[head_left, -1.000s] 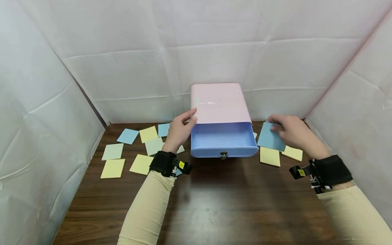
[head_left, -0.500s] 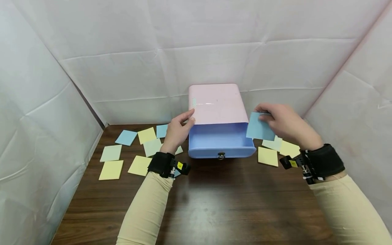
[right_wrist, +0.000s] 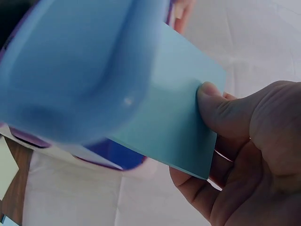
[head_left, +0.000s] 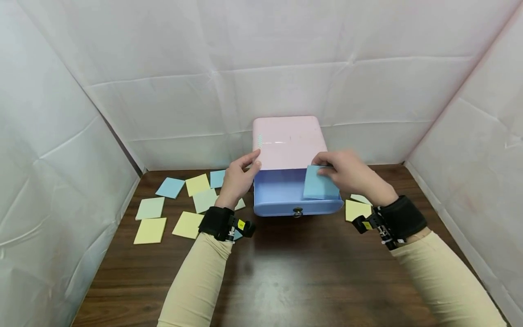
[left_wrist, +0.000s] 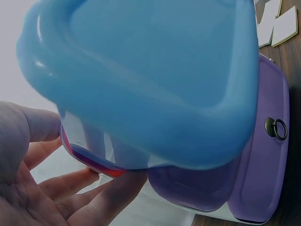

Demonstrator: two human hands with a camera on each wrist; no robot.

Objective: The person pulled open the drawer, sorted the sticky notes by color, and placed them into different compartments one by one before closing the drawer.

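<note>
A pink box stands at the back of the table with its blue drawer pulled open; the drawer has a small ring knob. My left hand rests against the box's front left corner, fingers fairly straight along its side. My right hand pinches a light blue sticky note and holds it tilted over the right part of the open drawer. In the right wrist view the thumb presses on the note. The drawer's inside looks bare where it shows.
Several sticky notes lie on the dark wooden table: yellow ones, a blue one and pale green ones left of the box, a yellow one to its right. White paper walls enclose three sides.
My right hand lifted the blue note off the table at the right and carried it left, to above the open drawer. The left hand stayed on the box.
</note>
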